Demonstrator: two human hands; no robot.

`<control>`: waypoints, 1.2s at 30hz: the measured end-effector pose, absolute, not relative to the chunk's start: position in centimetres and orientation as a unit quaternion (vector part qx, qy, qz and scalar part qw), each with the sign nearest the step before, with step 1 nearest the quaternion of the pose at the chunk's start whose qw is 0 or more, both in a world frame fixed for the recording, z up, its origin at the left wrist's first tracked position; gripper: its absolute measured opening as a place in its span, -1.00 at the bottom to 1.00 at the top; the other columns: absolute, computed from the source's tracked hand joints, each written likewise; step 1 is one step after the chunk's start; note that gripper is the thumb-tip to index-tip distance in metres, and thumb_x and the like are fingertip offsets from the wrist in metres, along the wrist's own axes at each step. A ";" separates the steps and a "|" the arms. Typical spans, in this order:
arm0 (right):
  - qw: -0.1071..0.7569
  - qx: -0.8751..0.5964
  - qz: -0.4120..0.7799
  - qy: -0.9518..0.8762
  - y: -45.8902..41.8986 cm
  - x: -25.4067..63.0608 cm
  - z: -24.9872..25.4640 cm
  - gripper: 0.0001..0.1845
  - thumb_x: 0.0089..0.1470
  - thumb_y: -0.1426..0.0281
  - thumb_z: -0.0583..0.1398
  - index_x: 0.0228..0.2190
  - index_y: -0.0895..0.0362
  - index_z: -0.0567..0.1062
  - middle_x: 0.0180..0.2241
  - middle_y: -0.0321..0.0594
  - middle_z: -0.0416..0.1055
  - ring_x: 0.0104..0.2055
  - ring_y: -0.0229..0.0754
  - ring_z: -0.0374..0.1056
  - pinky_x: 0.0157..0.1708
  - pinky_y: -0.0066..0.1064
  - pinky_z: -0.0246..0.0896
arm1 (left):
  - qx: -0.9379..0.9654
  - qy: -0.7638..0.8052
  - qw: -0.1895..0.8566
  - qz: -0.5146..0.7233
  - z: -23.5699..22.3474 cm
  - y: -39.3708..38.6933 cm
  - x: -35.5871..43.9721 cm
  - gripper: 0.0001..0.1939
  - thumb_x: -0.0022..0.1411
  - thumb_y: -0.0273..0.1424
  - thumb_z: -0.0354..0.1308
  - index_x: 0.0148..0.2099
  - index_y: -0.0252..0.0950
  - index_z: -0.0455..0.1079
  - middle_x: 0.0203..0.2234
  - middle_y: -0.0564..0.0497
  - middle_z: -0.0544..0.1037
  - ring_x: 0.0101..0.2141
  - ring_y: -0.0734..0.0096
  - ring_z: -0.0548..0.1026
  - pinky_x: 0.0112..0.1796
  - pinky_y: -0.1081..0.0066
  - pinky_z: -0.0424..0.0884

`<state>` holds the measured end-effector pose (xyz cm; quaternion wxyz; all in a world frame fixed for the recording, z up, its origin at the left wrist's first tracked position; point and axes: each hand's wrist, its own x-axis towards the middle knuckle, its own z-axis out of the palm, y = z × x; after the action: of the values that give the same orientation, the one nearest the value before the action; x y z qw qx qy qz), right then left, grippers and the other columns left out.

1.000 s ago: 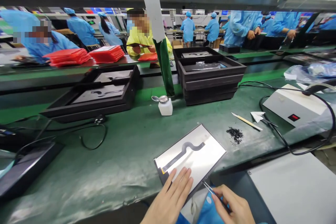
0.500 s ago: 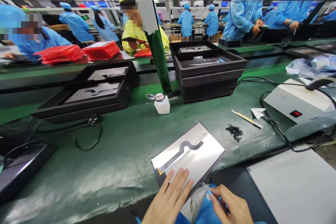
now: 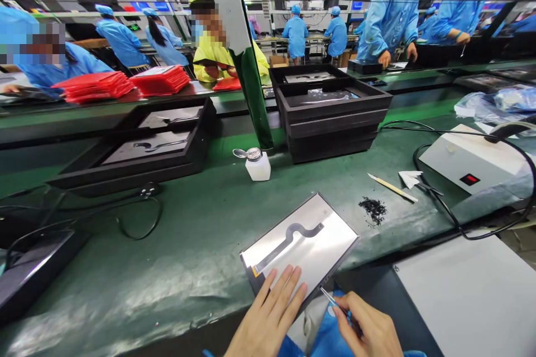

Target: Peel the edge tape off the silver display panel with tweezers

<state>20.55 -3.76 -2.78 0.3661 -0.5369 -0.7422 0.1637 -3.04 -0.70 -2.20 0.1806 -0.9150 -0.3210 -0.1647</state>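
Silvery tweezers (image 3: pixel 329 298) are gripped by the fingers of the right hand (image 3: pixel 372 328), tips still kept at the panel's near edge; whether anything is pinched there cannot be told. The white-backed panel (image 3: pixel 315 242), overhanging the green bench (image 3: pixel 196 228), is steadied by the flat left hand (image 3: pixel 268 318); little has been changed, so edge work seems sustained.

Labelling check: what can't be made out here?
All head view:
- panel, near edge: partly behind the left hand
- tweezers, tips: too small to tell whether they grip anything
- black tray stack, lower contents: hidden by upper trays
- dark case, far left: cut off by frame edge
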 end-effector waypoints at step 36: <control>0.337 -0.470 0.780 -0.239 -1.6 20.5 -0.1 -0.61 -0.15 0.11 0.36 -0.54 0.20 0.48 -0.75 -0.50 0.23 -0.82 -0.57 -0.21 -0.86 -0.65 -0.38 | -0.917 -0.320 0.184 -0.151 -0.7 -0.5 -2.9 -0.51 0.39 -0.64 -0.26 0.25 -0.37 0.27 0.25 -0.14 0.29 0.26 0.13 0.20 0.26 0.06 0.03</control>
<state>20.47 -1.58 -0.07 0.3370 -0.4704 -0.2386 0.7799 -2.85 -0.53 -0.73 0.1841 -0.9169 -0.3201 -0.1512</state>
